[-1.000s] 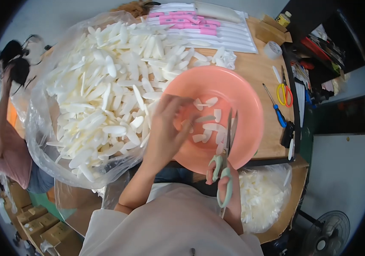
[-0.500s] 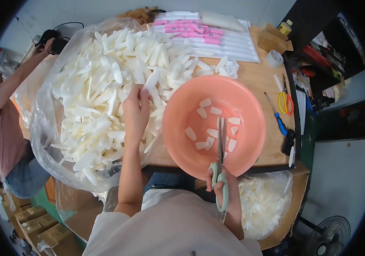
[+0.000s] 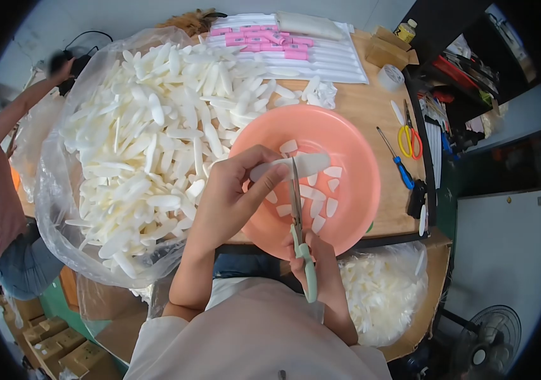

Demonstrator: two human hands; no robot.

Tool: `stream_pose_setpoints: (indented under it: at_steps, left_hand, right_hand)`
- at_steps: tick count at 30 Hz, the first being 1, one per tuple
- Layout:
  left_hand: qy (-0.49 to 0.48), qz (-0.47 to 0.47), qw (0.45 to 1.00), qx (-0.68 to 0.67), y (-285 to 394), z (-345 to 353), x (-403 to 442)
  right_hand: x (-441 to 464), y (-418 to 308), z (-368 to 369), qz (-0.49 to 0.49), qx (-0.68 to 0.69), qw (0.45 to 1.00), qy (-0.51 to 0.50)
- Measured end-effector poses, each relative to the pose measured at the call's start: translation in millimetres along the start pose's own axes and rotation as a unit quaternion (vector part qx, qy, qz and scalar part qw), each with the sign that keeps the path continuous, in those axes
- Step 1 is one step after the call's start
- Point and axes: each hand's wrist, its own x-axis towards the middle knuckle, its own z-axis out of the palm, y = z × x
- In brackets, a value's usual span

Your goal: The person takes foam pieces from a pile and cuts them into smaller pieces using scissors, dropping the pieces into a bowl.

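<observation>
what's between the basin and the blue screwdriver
Only bare wooden tabletop lies between the salmon-colored basin and the blue-handled screwdriver, as the head view shows.

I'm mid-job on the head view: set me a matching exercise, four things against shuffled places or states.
1. Left hand
2. Right hand
3. Round salmon-pink basin
4. Blue-handled screwdriver

A. Lies on the light wooden table, beside the scissors with yellow and red handles
B. Holds a long white rounded strip
C. Has short white cut pieces inside
D. Grips the scissors with pale green handles

Pairs: 1-B, 2-D, 3-C, 4-A
</observation>
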Motion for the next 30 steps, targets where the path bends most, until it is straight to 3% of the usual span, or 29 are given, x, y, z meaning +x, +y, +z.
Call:
stream_pose_setpoints:
  at_steps: [4,6,10,12,14,16,18,20,22,26,27,29,30]
  left_hand:
    - [-0.016,-0.038,0.999,0.013,8,5,-1]
    - [0.000,0.023,1.000,0.014,3,7,1]
    - [-0.031,0.059,0.993,0.094,-1,-3,2]
    - [0.136,0.136,0.948,0.255,-27,-8,7]
    - [0.182,0.085,0.930,0.308,-50,-23,8]
    - [0.318,0.043,0.827,0.462,-68,-38,10]
    - [0.326,-0.004,0.787,0.523,-107,-53,16]
    - [0.340,-0.053,0.740,0.578,-132,-69,21]
    - [0.301,-0.049,0.789,0.533,-142,-78,23]
    - [0.338,-0.011,0.821,0.460,-113,-81,22]
    - [0.342,0.007,0.847,0.408,-106,-82,22]
    - [0.348,0.024,0.867,0.355,-88,-77,20]
    - [0.331,0.016,0.909,0.254,-73,-72,19]
  right_hand:
    - [-3,5,-2,-0.001,0.001,1.000,0.030]
    - [-5,7,-2,0.013,0.002,1.000,0.026]
    - [-7,10,0,-0.001,0.018,0.998,0.056]
    - [-7,18,-2,-0.019,0.043,0.997,0.067]
    - [-10,19,-9,-0.006,0.029,0.998,0.046]
    - [-12,30,-12,-0.036,0.119,0.991,0.045]
    - [-12,31,-10,-0.052,0.138,0.988,0.033]
    - [-13,19,-13,0.026,0.040,0.997,0.054]
    - [-13,25,-12,-0.007,0.062,0.997,0.050]
    - [-4,23,-2,-0.074,0.128,0.985,0.085]
    - [-7,23,-11,-0.032,0.082,0.995,0.056]
    - [-9,31,-12,-0.054,0.089,0.993,0.062]
    - [-8,32,-11,-0.073,0.098,0.990,0.071]
